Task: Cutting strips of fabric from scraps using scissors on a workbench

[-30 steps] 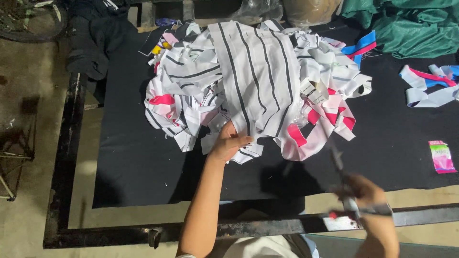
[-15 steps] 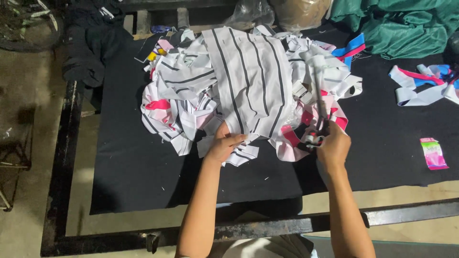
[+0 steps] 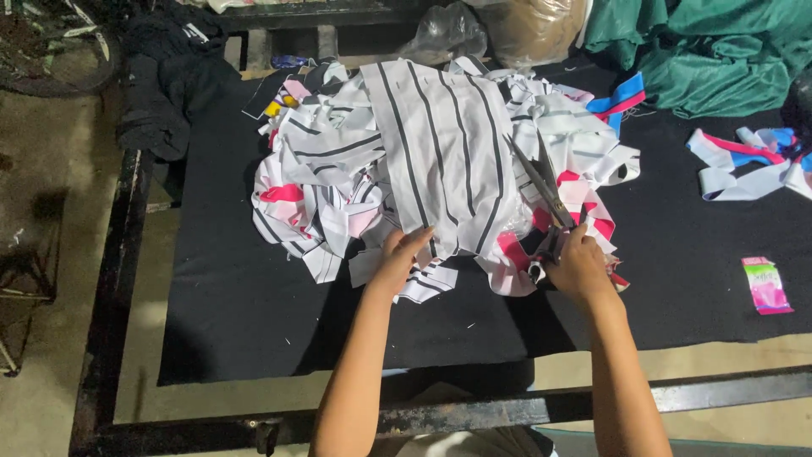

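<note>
Centre of frame: a heap of white fabric scraps with black stripes and pink patches lies on a black cloth-covered table. On top of the heap, a long white striped panel runs from the upper centre down toward the hands.

Left hand, lower centre: fingers curled over the lower edge of the striped panel, pinching it. Fingertips partly buried in the fabric.

Right hand, right of centre: clenched around the handles of a pair of scissors. Blades point up and to the left, lying along the right edge of the panel. Handles mostly covered by the fingers; whether the blades are parted cannot be made out.

Right side: a small pink and green packet on the bare black cloth, well apart from the hand. Upper right: loose strips in white, pink and blue, cut off by the frame edge. Above them, bunched green fabric, also cut off.

Upper left: dark clothing draped over the table corner; folds hard to read in shadow. A bicycle wheel is partly visible in the top left corner. Metal table frame runs down the left and along the bottom.
</note>
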